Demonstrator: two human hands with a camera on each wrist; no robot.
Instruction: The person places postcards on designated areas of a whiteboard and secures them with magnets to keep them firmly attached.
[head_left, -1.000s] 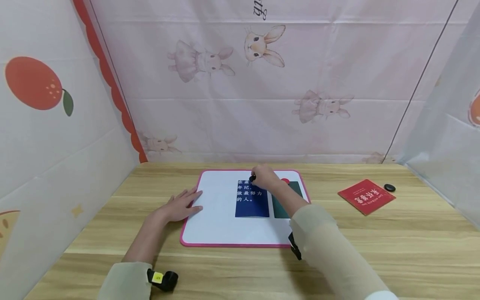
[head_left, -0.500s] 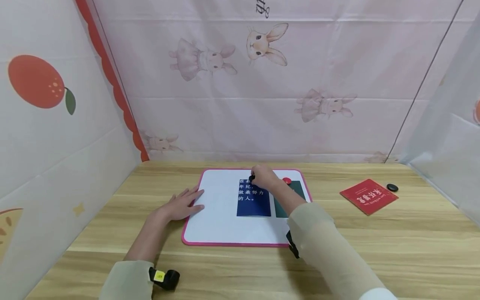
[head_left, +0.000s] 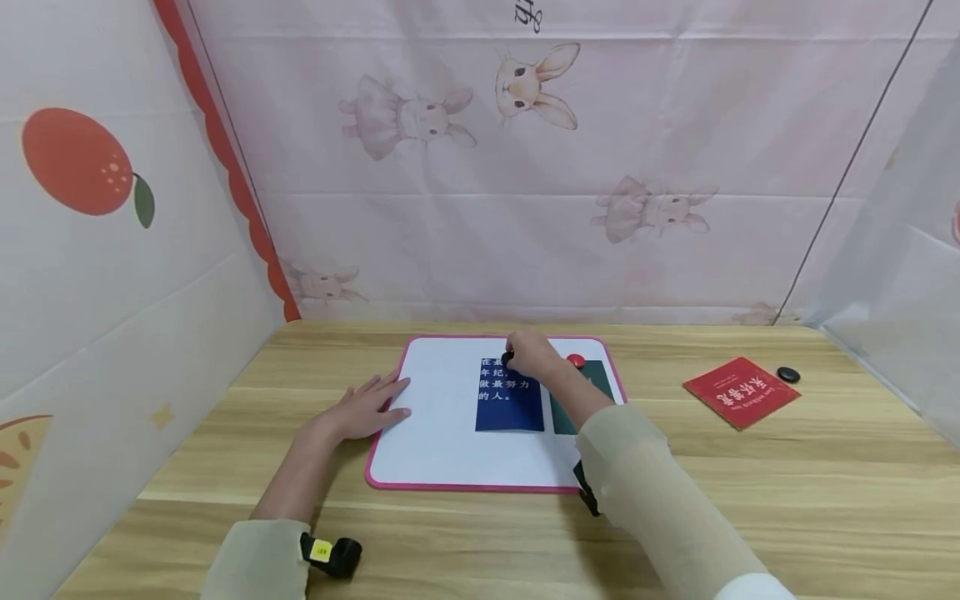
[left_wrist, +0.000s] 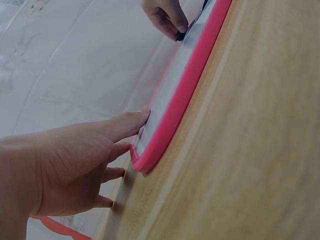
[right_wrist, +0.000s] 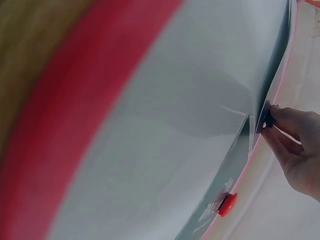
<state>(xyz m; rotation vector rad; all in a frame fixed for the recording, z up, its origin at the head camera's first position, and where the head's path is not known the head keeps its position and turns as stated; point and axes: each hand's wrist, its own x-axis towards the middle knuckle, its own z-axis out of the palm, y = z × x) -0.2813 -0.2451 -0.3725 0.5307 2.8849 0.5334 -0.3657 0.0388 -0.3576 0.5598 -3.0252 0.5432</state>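
Observation:
A whiteboard (head_left: 427,450) with a pink rim lies flat on the table. On it a dark blue card (head_left: 510,414) with white lettering lies beside a dark green card (head_left: 564,418), whose top carries a round red magnet (head_left: 575,361). My right hand (head_left: 534,354) pinches a round black magnet (head_left: 507,357) between thumb and fingers at the blue card's top edge; the right wrist view shows this black magnet (right_wrist: 270,119) at the card. With fingers spread, my left hand (head_left: 362,411) rests at the board's left edge, its thumb (left_wrist: 132,122) on the board's surface.
To the right on the wooden table (head_left: 675,467) lies a red square card (head_left: 741,393) with white lettering. Next to it is another black magnet (head_left: 788,374). Printed cloth walls (head_left: 450,250) stand behind and at both sides.
The whole head view has shifted slightly. Both hands keep nearly the same place on the board, the right one still pinching the black magnet at the blue card's top.

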